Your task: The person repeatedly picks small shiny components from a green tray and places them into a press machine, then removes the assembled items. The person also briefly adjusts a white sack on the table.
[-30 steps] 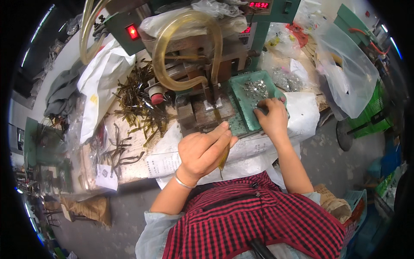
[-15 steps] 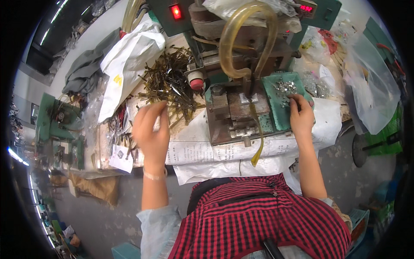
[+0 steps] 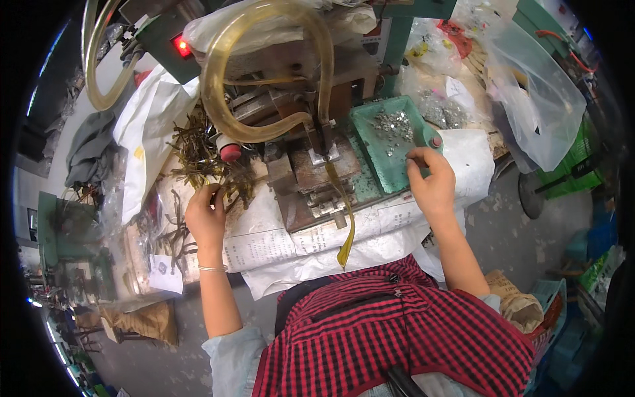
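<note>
Thumb and fingers of my left hand (image 3: 206, 215) pinch a strip at the near edge of a pile of olive-brown strips (image 3: 192, 155). My right hand (image 3: 431, 184) hovers at the right rim of a green tray (image 3: 387, 169), its fingers curled together; anything between the tips is too small to make out. Small shiny metal pieces (image 3: 397, 123) lie scattered in the tray. Between my hands stands a bench press (image 3: 317, 192). A silvery piece (image 3: 324, 156) sits under its tool, and a long olive strip (image 3: 342, 218) hangs from there toward me.
A thick yellowish hose (image 3: 215, 73) loops in front of the press. Beside the pile are a red button (image 3: 231, 153) and a white sack (image 3: 149, 132). Printed paper (image 3: 291, 245) covers the bench's front edge. A clear plastic bag (image 3: 542, 99) hangs at the right.
My left hand has come down to the strip pile and closed its fingers. My right hand has drawn back from the metal pieces to the tray's rim. The view has shifted.
</note>
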The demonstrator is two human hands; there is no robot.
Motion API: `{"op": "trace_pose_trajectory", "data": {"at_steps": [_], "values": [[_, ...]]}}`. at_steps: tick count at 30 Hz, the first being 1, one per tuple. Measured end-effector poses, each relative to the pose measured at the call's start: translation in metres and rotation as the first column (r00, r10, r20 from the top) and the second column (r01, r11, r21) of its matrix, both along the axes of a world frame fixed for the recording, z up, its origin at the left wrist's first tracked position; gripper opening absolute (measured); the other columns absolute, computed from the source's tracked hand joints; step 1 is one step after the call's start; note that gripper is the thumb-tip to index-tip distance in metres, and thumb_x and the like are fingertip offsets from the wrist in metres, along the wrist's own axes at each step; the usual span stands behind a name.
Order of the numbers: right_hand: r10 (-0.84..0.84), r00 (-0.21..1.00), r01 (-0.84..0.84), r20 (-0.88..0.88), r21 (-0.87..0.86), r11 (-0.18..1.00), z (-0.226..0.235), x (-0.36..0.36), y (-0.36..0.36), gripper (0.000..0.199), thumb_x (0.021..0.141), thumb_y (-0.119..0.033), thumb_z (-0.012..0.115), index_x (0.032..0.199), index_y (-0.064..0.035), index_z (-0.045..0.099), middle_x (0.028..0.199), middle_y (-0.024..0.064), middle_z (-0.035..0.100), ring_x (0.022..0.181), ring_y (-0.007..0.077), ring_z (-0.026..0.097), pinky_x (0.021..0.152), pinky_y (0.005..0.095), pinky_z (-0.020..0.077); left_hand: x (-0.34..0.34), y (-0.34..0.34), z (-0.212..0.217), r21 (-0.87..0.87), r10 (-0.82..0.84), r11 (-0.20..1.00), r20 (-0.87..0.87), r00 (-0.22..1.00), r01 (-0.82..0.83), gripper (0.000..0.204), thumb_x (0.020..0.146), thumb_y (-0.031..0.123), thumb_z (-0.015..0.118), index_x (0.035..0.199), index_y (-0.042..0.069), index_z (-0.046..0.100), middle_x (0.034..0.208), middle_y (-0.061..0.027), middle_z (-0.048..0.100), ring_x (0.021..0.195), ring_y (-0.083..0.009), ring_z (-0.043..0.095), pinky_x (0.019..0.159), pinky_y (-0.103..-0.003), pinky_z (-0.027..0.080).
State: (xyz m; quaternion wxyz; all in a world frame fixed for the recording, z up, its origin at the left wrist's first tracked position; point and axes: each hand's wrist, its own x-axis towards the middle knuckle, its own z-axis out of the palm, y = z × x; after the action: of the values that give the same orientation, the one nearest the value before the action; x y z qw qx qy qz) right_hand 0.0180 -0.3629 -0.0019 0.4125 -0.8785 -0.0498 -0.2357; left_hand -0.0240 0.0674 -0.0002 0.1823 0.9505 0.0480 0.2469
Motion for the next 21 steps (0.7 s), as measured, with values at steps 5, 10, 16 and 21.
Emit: {"op": "trace_pose_trajectory", "data": {"at_steps": [5, 10, 16, 21], "values": [[0.210, 0.951, -0.039, -0.226, 0.589, 0.807, 0.008, 0.036, 0.029, 0.015, 0.092, -0.008, 0.073, 0.106, -0.0021, 0.074, 0.089, 0.0025, 0.074, 0.081, 0.0084, 0.065, 0.074, 0.0248, 0.0501, 0.005, 0.005, -0.035, -0.555, 0.129, 0.831, 0.148, 0.981, -0.025, 0.018, 0.098, 0.007, 0.070, 0.110, -0.006, 0.068, 0.097, -0.0080, 0.072, 0.080, -0.0148, 0.064, 0.074, -0.028, 0.053], [0.296, 0.923, -0.004, -0.246, 0.763, 0.646, 0.011, 0.039, 0.037, 0.019, 0.096, -0.004, 0.068, 0.112, 0.0029, 0.074, 0.098, 0.0055, 0.077, 0.090, 0.0093, 0.069, 0.081, 0.0241, 0.0544, -0.010, -0.040, -0.015, -0.828, 0.170, 0.558, 0.180, 0.969, 0.056, 0.017, 0.104, 0.012, 0.066, 0.105, -0.004, 0.070, 0.100, -0.0079, 0.072, 0.077, -0.0108, 0.065, 0.070, -0.024, 0.054], [0.361, 0.926, -0.365, 0.111, 0.509, 0.779, 0.071, 0.017, 0.090, 0.020, 0.096, 0.000, 0.062, 0.113, 0.0037, 0.073, 0.102, 0.0118, 0.078, 0.096, 0.0151, 0.072, 0.090, 0.0278, 0.0539, -0.009, -0.112, 0.089, -0.660, 0.013, 0.592, 0.582, 0.813, 0.463, 0.015, 0.105, 0.009, 0.061, 0.107, -0.005, 0.065, 0.099, -0.0125, 0.069, 0.081, -0.0163, 0.066, 0.066, -0.027, 0.058], [0.509, 0.857, -0.416, 0.083, 0.696, 0.585, 0.069, 0.003, 0.120, 0.049, 0.095, 0.002, 0.064, 0.143, 0.0024, 0.053, 0.112, 0.0144, 0.077, 0.105, 0.0145, 0.070, 0.097, 0.0286, 0.0507, -0.004, -0.135, 0.093, -0.546, -0.095, 0.556, 0.707, 0.701, 0.627, 0.012, 0.103, 0.007, 0.062, 0.106, -0.005, 0.063, 0.101, -0.0159, 0.067, 0.085, -0.0192, 0.067, 0.057, -0.028, 0.059]]}}
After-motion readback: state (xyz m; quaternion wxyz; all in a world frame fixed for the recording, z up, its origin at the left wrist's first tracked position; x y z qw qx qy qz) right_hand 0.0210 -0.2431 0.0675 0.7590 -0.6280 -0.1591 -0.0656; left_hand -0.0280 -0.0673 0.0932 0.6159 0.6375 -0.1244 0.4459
